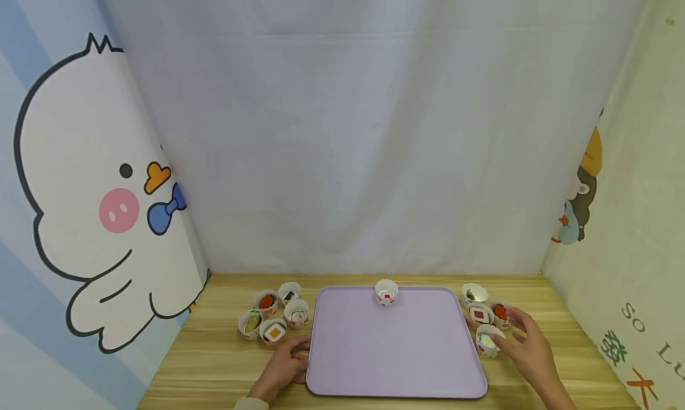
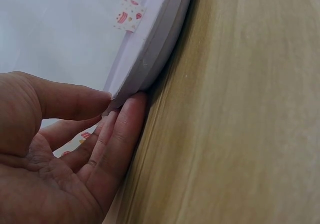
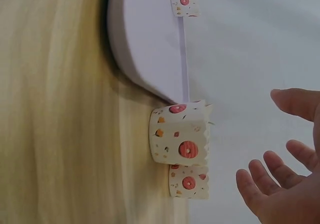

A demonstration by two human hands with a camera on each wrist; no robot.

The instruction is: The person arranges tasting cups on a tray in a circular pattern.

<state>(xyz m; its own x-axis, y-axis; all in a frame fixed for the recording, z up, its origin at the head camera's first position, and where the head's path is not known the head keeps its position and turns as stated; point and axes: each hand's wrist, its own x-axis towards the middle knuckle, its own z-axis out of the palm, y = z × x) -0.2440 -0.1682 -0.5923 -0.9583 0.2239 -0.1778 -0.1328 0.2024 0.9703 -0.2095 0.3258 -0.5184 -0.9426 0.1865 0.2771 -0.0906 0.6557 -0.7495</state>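
Note:
A lilac tray (image 1: 396, 350) lies on the wooden table. My left hand (image 1: 282, 363) grips its left edge; in the left wrist view the thumb is above the rim and the fingers (image 2: 122, 139) are below. One printed paper cup (image 1: 386, 297) stands at the tray's far edge. My right hand (image 1: 530, 346) hovers beside the cups right of the tray, fingers spread and holding nothing. Nearest to it are a cup with a yellow-green piece (image 1: 488, 346) and a cup with a red filling (image 1: 500, 316). The right wrist view shows the doughnut-printed cups (image 3: 175, 139) apart from the fingers.
Left of the tray stand several paper cups, including one with an orange-and-white piece (image 1: 274, 333) and one with a red filling (image 1: 266, 303). At the right are a cup with a dark red square (image 1: 480, 315) and another cup (image 1: 474, 293). A white curtain (image 1: 342, 160) hangs behind.

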